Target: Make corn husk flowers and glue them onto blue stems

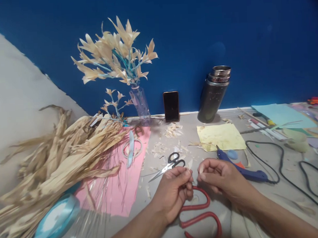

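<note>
My left hand (176, 190) is closed in a pinch, and a small pale piece of corn husk (189, 164) shows at its fingertips. Across a narrow gap, my right hand (220, 174) is also pinched, with a tiny pale sliver (201, 169) at its fingertips that is too small to name for sure. Beneath and between the hands lie large scissors with red handles (217, 221), their blades hidden by the left hand. Small black-handled scissors (173, 163) lie open just beyond the left hand. A blue glue gun (242, 167) rests beside the right hand.
Dried corn husks (70, 144) and a blue ribbon roll (56, 218) lie left, by pink paper (135, 169). Behind stand a clear vase (139, 104) of husk flowers (119, 47), a phone (171, 106) and a dark flask (213, 95). Yellow paper (220, 136) and a black cord (283, 155) lie right.
</note>
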Demonstrator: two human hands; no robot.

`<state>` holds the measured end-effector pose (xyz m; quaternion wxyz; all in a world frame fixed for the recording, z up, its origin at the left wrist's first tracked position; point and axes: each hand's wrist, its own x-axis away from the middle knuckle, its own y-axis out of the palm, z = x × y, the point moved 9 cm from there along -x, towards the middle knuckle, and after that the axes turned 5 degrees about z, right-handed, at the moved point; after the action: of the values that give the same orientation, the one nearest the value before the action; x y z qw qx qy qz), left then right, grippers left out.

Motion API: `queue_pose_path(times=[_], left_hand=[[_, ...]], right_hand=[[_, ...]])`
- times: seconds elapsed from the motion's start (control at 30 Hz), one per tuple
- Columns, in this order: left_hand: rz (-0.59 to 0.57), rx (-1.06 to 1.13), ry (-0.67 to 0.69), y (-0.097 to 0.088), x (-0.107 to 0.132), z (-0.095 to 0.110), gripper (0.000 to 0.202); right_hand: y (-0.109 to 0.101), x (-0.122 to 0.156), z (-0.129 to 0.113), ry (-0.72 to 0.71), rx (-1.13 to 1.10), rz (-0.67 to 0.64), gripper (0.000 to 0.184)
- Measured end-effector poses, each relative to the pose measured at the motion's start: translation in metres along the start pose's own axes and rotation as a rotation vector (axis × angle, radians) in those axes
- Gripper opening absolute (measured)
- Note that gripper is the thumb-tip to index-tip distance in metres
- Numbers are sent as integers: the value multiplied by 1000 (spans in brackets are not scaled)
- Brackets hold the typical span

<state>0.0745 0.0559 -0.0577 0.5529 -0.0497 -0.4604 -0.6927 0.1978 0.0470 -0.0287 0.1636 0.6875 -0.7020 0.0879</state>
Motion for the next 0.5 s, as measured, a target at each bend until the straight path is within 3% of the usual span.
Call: queue_pose_path(times=[0.13, 0.37, 0.5], left_hand=[[3, 0, -7, 0, -1, -1, 40], [46, -83, 171, -4, 0, 13, 31], [74, -276, 289, -3, 5, 22, 19]], right_hand=[[-1, 2, -7, -39, 67, 8, 25], [7, 6, -4, -50, 243, -32, 47], [14, 6, 5, -38, 253, -87, 50]])
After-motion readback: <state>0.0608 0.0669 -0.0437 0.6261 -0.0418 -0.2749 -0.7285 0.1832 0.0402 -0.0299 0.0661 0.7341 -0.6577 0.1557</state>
